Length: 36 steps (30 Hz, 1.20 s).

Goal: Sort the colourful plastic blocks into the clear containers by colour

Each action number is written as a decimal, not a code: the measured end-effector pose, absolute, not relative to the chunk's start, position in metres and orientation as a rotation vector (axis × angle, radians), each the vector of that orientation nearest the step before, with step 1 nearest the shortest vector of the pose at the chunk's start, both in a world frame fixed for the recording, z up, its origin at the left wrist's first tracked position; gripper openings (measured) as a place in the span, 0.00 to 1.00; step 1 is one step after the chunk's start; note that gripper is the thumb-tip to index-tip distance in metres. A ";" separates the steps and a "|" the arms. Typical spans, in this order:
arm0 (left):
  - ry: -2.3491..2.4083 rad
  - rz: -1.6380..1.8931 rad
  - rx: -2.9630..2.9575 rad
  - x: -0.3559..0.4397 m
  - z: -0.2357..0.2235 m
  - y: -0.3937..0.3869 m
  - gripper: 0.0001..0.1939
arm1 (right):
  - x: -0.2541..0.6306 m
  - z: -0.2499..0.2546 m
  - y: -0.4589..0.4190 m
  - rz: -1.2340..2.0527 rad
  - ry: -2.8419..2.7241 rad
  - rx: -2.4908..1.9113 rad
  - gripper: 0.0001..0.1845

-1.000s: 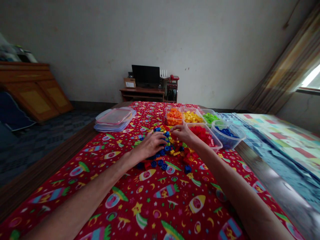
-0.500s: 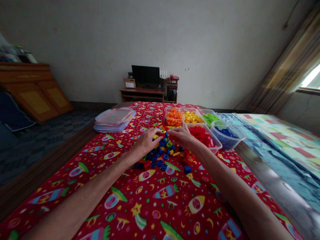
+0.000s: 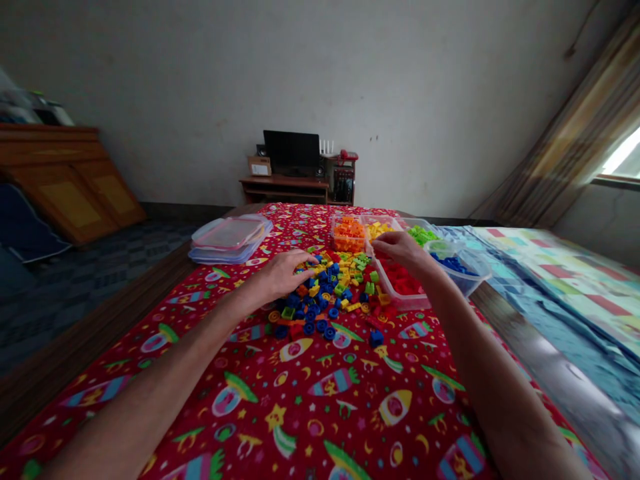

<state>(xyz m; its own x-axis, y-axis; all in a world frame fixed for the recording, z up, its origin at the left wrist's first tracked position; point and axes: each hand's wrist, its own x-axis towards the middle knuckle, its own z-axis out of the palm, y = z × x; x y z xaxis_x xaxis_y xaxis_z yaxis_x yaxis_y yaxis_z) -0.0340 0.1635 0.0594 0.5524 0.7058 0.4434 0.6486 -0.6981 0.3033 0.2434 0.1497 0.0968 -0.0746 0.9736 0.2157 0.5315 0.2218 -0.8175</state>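
A loose pile of mixed toy building blocks (image 3: 327,287), blue, yellow, green, red and orange, lies on the red patterned tablecloth (image 3: 310,413). At the pile's left edge is my left hand (image 3: 285,275), its fingers stretched out over the blocks and a gap between thumb and fingers. My right hand (image 3: 400,248) hangs above the clear tub of red blocks (image 3: 403,279), near its far left corner. The fingertips there are drawn together and point down; whatever they hold is hidden. Part of the red blocks is covered by this hand and wrist.
Behind the red tub stand clear tubs of orange blocks (image 3: 349,233), yellow blocks (image 3: 379,229) and green blocks (image 3: 423,235). A round tub of blue blocks (image 3: 457,267) is to the right. Stacked lids (image 3: 230,239) lie at the far left of the table.
My right hand has moved right from the pile to above the red tub. My left hand has drawn back slightly left, uncovering more blocks. The red tub appears shifted slightly.
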 end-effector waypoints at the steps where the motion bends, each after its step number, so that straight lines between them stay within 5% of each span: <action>1: 1.192 0.793 2.686 -0.039 0.058 0.167 0.12 | 0.256 0.101 0.150 0.583 -1.754 -1.517 0.12; 8: 1.266 0.671 2.687 -0.054 0.050 0.178 0.14 | 0.294 0.110 0.145 0.357 -1.869 -1.932 0.16; 18: 1.288 0.516 2.721 -0.065 0.036 0.186 0.17 | 0.272 0.115 0.141 -0.187 -1.911 -1.717 0.16; 26: 1.229 0.378 2.654 -0.063 0.029 0.186 0.25 | 0.203 0.075 0.134 -0.013 -2.428 -1.360 0.14; 31: 1.185 0.474 2.748 -0.059 0.027 0.185 0.17 | 0.186 0.025 0.136 -0.024 -2.633 -1.066 0.19; 36: 1.186 0.537 2.757 -0.054 0.031 0.182 0.09 | 0.190 0.028 0.138 0.124 -2.556 -1.189 0.20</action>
<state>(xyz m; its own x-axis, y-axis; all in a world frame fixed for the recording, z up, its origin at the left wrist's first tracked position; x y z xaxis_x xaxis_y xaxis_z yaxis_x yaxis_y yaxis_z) -0.0542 0.1822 0.0308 0.6359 0.7185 0.2816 0.6859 -0.6935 0.2206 0.1900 0.1377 0.0277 -0.6034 0.7578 0.2485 0.7302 0.6502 -0.2099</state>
